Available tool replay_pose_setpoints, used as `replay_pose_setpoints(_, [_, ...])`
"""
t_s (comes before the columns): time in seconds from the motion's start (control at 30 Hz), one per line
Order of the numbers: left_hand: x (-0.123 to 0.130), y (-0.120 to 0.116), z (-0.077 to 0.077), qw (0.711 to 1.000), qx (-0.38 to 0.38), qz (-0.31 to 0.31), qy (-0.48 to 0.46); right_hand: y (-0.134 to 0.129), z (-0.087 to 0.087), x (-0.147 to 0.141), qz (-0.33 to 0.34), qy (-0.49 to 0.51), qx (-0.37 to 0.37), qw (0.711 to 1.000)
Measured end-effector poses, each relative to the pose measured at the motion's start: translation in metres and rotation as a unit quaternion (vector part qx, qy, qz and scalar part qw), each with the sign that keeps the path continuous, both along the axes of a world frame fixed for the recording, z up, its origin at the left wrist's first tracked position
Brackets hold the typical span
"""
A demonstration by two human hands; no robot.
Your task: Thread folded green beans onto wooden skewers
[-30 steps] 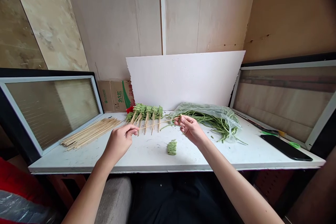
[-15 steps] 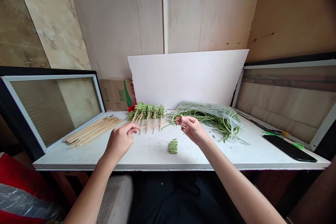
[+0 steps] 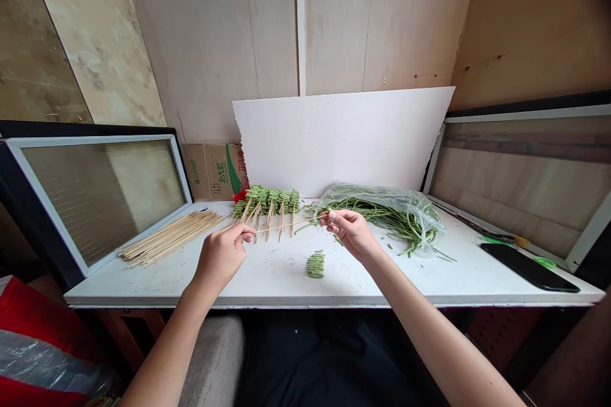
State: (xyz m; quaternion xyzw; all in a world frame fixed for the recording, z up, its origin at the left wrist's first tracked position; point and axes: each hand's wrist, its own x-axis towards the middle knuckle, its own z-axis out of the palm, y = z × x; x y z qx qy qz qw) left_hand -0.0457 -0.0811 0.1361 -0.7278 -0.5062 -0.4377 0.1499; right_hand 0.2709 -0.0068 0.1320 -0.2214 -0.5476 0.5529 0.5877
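Note:
A thin bamboo skewer [image 3: 281,227] spans the gap between my two hands above the table. My left hand [image 3: 223,255] is closed, pinching the skewer's left end. At its other end my right hand [image 3: 351,230] is closed with the fingertips together on a small green piece of long bean, partly hidden by the fingers. Below and between the hands lies a small stack of cut long bean pieces [image 3: 316,264]. Behind the skewer, finished bean skewers [image 3: 272,200] lie piled, their bare sticks pointing towards me.
Loose bamboo skewers [image 3: 174,238] lie in a heap at left. A clear plastic bag [image 3: 382,194] of whole long beans [image 3: 415,232] sits behind my right hand. A black phone [image 3: 529,267] rests at the right edge. A cardboard box [image 3: 210,172] and a white board [image 3: 338,143] stand behind.
Both hands keep their hold on the skewer and hardly move. The whole view has shifted very slightly.

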Motion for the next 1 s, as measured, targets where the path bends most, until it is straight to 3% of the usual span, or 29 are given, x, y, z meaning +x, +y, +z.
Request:
replay_pose_setpoints(0.43, [0.003, 0.004, -0.008, 0.999, -0.018, -0.027, -0.012, -0.005, 0.002, 0.0, -0.043, -0.023, 0.027, 0.998])
replay_pose_setpoints(1.0, [0.009, 0.011, -0.014, 0.988, -0.117, -0.061, -0.085, -0.019, 0.012, 0.001, -0.083, -0.064, 0.105, 0.989])
